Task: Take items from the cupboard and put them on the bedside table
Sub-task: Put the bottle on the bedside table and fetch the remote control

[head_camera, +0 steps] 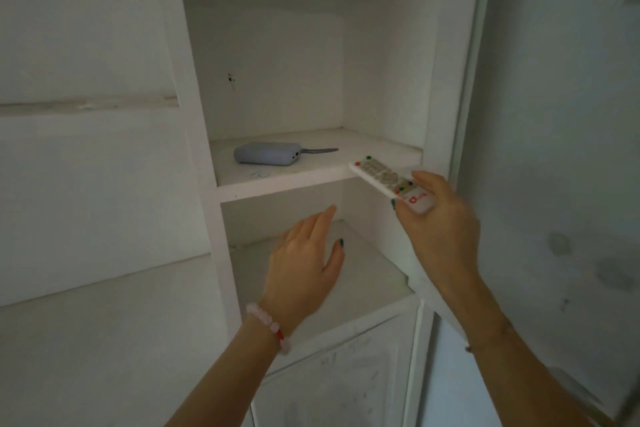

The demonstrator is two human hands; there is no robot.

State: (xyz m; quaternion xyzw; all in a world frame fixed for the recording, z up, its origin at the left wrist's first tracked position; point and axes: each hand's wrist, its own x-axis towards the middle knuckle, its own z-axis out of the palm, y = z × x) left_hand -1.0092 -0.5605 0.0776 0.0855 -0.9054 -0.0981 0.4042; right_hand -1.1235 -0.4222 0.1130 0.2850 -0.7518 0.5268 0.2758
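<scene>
A white cupboard [277, 189] with open shelves fills the middle of the view. On its middle shelf lies a pale blue power bank [266, 153] with a short strap pointing right. My right hand [440, 229] holds a white remote control [388, 182] by its near end, just in front of the shelf's right edge; the remote's far end points up and left. My left hand [304, 265] is raised in front of the lower shelf, fingers apart and holding nothing, below and slightly right of the power bank.
The lower shelf [363, 288] lies behind my left hand. Below it is a closed cupboard door [343, 385]. A white upright [440, 80] and a grey-white panel [554, 114] stand to the right. White wall panels lie to the left.
</scene>
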